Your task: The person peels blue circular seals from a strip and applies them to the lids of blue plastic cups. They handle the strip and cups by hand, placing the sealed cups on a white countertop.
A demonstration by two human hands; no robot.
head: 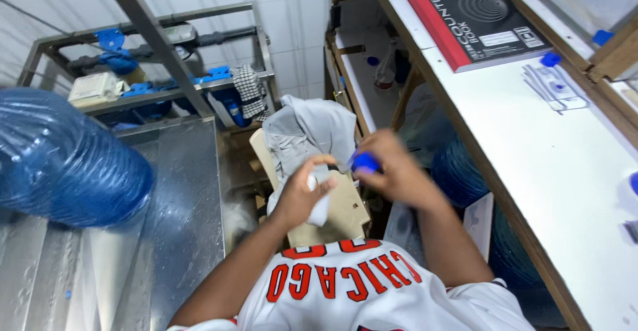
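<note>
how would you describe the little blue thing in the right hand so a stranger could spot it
Start at the long white counter on the right, then look left to the two hands above the beige wooden stool. The right hand pinches a small bright blue plastic cap, the only vivid blue piece between the hands; the left hand holds something white.
</note>
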